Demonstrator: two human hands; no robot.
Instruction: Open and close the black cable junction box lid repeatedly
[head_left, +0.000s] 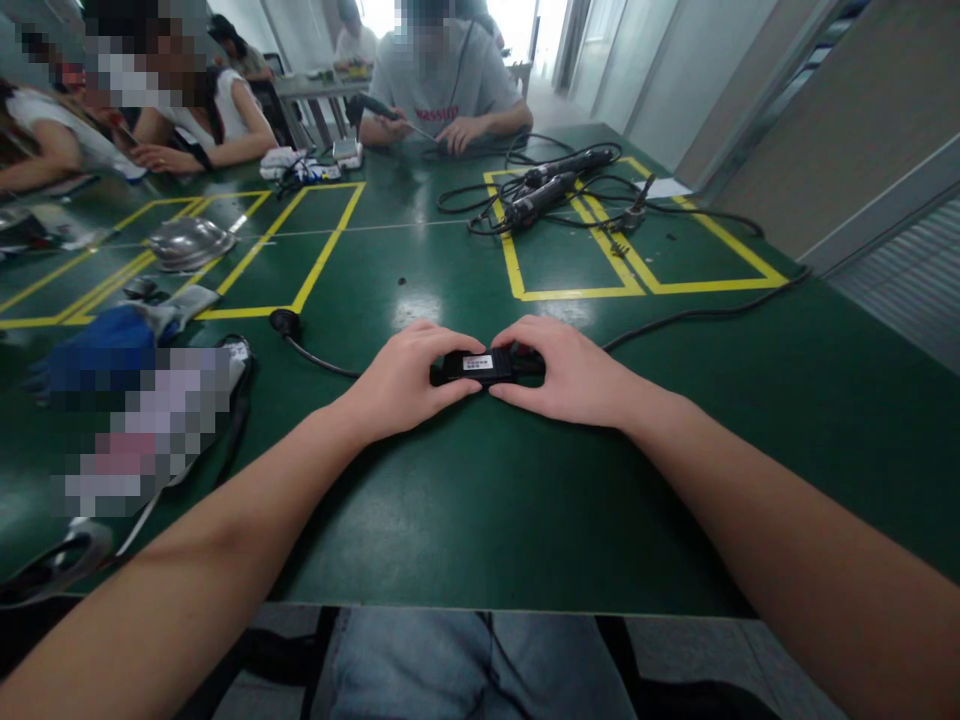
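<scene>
Between my two hands is a small black box on a power cord (499, 367), with a white printed label facing up. My left hand (409, 375) pinches its left end between thumb and fingers. The right end is gripped the same way by my right hand (574, 372). From the left side a cable runs to a black plug (285, 323) lying on the green table (420, 500). Out of the right side a black cable (697, 313) leads away toward the table's right edge.
Black handheld tools with tangled cords (544, 195) lie inside yellow tape lines ahead. At left are a blue glove (101, 350), a blurred-out pouch-like item (154, 430) and a metal bowl-like piece (191, 243). Across the table a person (450, 90) handles a tool; others sit at left.
</scene>
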